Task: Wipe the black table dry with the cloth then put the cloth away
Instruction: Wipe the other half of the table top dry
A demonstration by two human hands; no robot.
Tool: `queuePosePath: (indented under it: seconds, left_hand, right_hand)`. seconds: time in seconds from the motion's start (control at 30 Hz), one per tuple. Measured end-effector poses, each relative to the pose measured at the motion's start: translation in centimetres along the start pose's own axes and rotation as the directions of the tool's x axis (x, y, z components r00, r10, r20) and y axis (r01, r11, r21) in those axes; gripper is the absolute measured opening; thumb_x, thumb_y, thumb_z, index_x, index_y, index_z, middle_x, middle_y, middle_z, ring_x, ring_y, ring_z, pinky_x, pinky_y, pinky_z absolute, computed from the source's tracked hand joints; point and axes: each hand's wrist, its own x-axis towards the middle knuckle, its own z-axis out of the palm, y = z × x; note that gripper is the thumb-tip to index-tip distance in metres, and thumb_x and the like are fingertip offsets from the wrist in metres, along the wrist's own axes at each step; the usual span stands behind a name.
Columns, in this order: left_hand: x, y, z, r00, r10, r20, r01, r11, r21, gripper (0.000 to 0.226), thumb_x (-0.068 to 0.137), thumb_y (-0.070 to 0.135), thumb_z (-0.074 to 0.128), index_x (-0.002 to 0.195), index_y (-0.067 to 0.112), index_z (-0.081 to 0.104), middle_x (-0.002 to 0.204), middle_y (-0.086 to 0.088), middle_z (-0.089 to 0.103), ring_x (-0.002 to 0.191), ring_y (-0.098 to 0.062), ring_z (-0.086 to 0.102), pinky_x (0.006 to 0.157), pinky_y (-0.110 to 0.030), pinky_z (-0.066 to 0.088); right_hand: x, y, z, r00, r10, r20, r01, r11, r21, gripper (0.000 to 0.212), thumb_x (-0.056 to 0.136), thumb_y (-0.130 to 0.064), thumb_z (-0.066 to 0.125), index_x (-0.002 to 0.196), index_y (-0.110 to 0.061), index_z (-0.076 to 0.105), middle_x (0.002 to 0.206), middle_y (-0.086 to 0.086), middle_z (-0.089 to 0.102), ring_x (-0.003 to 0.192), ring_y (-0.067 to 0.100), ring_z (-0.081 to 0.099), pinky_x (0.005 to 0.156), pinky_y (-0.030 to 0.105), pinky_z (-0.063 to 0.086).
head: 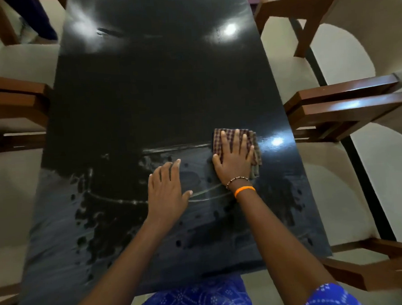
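On my far left stand wooden chairs (15,101) with pale cushions, drawn up to the black tabletop (159,96). The near half of the tabletop is streaked and spotted with wet smears (101,218); the far half is glossy and reflects lights. My left hand (167,191) rests palm down on the wet part, fingers (170,171) straight and slightly apart, holding nothing. Just to its right, my right hand (234,161) presses flat on the folded checked cloth (252,138), fingers spread across it. A beaded bracelet (237,181) and an orange band (244,190) circle that wrist. More chairs (346,107) line the right side.
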Motion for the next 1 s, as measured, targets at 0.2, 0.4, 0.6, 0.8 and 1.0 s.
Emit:
queuePosePath:
  seconds: [0.2, 0.4, 0.6, 0.8, 1.0]
  left_hand:
    - [-4.4, -7.3, -1.9, 0.992, -0.117, -0.047, 0.118, 0.993, 0.014, 0.08, 0.08, 0.039, 0.064, 0.145, 0.014, 0.024, 0.145, -0.013, 0.033, 0.134, -0.032, 0.029, 0.113, -0.044, 0.024]
    - [-8.8, -15.1, -3.4, 0.952, -0.296, -0.083, 0.291, 0.955, -0.059, 0.073, 0.084, 0.034, 0.061, 0.144, 0.015, 0.024, 0.149, -0.013, 0.026, 0.138, -0.034, 0.02, 0.114, -0.046, 0.019]
    - [-12.2, -20.5, -3.7, 0.923, -0.376, -0.087, 0.361, 0.921, -0.151, 0.073, 0.083, 0.034, 0.062, 0.144, 0.015, 0.025, 0.148, -0.011, 0.027, 0.137, -0.033, 0.023, 0.111, -0.047, 0.029]
    - [-14.9, -23.0, -3.9, 0.904, -0.41, -0.119, 0.357, 0.879, -0.315, 0.066, 0.088, 0.034, 0.055, 0.143, 0.013, 0.025, 0.148, -0.011, 0.026, 0.135, -0.028, 0.024, 0.111, -0.038, 0.025]
    - [-16.2, -23.8, -3.4, 0.889, -0.45, -0.084, 0.342, 0.774, -0.533, 0.055, 0.094, 0.021, 0.047, 0.144, 0.013, 0.025, 0.146, -0.004, 0.034, 0.134, -0.018, 0.028, 0.106, -0.021, 0.019]
  right_hand:
    - [-1.9, -10.7, 2.5, 0.982, -0.186, 0.03, 0.185, 0.983, 0.01, 0.07, 0.084, -0.045, 0.033, 0.149, -0.028, 0.012, 0.159, 0.011, 0.001, 0.145, 0.034, -0.004, 0.114, 0.056, -0.002]
    - [-4.1, -21.3, 4.7, 0.929, -0.362, 0.074, 0.363, 0.932, -0.002, 0.069, 0.09, -0.042, 0.04, 0.149, -0.027, 0.007, 0.158, 0.012, -0.004, 0.145, 0.033, -0.007, 0.114, 0.055, -0.005]
    - [-6.5, -32.0, 7.1, 0.821, -0.555, 0.135, 0.561, 0.828, -0.008, 0.069, 0.089, -0.042, 0.041, 0.149, -0.028, 0.009, 0.159, 0.011, -0.001, 0.146, 0.031, -0.004, 0.114, 0.053, -0.005]
    - [-1.2, -34.1, 6.6, 0.649, -0.723, 0.235, 0.753, 0.656, -0.061, 0.065, 0.092, -0.045, 0.04, 0.148, -0.035, 0.008, 0.159, 0.001, -0.002, 0.146, 0.025, -0.004, 0.115, 0.046, -0.004]
    - [-5.3, -34.1, 7.5, 0.697, -0.692, 0.189, 0.708, 0.706, -0.026, 0.065, 0.091, -0.044, 0.039, 0.148, -0.032, 0.011, 0.159, 0.002, 0.0, 0.146, 0.026, -0.004, 0.115, 0.048, -0.005]
